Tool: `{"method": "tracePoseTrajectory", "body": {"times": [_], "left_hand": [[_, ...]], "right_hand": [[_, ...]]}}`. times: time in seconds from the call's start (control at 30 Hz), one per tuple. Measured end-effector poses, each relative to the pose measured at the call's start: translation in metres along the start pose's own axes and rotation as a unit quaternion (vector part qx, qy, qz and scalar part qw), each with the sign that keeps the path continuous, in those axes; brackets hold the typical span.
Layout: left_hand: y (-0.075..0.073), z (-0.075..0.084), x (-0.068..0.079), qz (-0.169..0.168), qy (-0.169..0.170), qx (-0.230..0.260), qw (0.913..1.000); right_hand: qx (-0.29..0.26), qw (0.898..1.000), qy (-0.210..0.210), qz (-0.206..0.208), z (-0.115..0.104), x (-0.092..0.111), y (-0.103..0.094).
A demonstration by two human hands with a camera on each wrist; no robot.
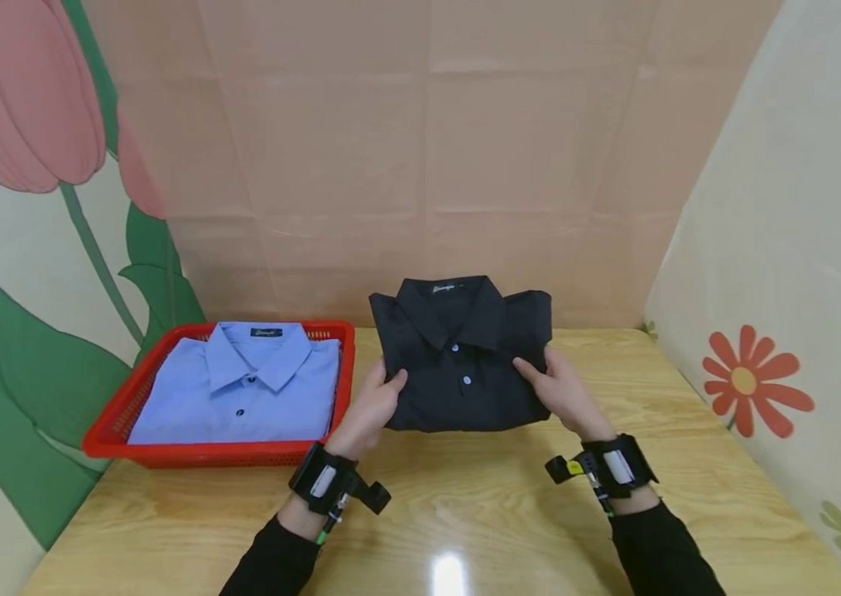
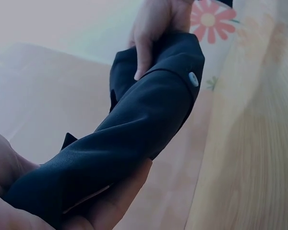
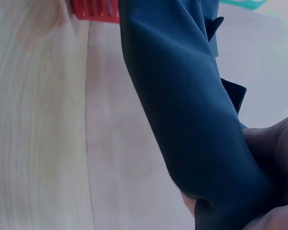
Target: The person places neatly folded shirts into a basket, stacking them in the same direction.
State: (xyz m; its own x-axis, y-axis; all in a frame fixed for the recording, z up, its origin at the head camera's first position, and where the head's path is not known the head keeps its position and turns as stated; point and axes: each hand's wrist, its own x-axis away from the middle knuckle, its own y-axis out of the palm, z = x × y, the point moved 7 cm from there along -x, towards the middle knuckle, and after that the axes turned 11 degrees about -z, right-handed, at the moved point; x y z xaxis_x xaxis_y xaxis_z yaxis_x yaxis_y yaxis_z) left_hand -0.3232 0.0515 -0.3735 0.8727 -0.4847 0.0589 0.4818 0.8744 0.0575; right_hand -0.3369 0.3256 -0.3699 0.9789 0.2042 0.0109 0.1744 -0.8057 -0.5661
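Observation:
A folded black shirt (image 1: 431,389) with a collar and pale buttons is held up above the table, collar away from me. My left hand (image 1: 374,404) grips its left side, thumb on the front and fingers behind. On the opposite side my right hand (image 1: 565,393) holds it the same way. The left wrist view shows the shirt (image 2: 129,115) edge-on, sagging between both hands, with one button visible. In the right wrist view the shirt's folded bottom (image 3: 182,105) runs toward the right hand's fingers. To the left, a folded light blue shirt (image 1: 271,414) lies in a red basket (image 1: 227,454).
The red plastic basket stands at the left of the wooden table (image 1: 465,497), close to my left forearm. A pinkish backdrop (image 1: 428,165) rises behind the table's far edge. Flower-printed walls (image 1: 785,207) flank both sides.

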Motion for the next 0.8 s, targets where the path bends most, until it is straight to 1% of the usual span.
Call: {"method": "tracePoseTrajectory", "body": {"times": [0.17,0.27,0.43,0.63,0.8], "left_hand": [[-0.013,0.001,0.009,0.014,-0.007,-0.01,0.9998],[-0.018,0.004,0.013,0.02,-0.007,-0.019,0.9996],[-0.026,0.01,0.018,0.016,-0.006,-0.042,0.999],[-0.042,0.016,0.025,0.01,-0.018,-0.064,0.9977],[-0.056,0.019,0.03,0.018,-0.039,-0.093,0.9947]], "right_hand": [[0.008,1.0,0.002,0.005,-0.005,-0.002,0.011],[0.012,1.0,0.005,0.007,-0.006,-0.003,0.017],[0.015,1.0,0.002,0.005,-0.009,-0.004,0.026],[0.002,1.0,-0.013,-0.021,-0.015,-0.007,0.042],[-0.018,0.998,-0.032,-0.045,-0.025,-0.005,0.057]]}}
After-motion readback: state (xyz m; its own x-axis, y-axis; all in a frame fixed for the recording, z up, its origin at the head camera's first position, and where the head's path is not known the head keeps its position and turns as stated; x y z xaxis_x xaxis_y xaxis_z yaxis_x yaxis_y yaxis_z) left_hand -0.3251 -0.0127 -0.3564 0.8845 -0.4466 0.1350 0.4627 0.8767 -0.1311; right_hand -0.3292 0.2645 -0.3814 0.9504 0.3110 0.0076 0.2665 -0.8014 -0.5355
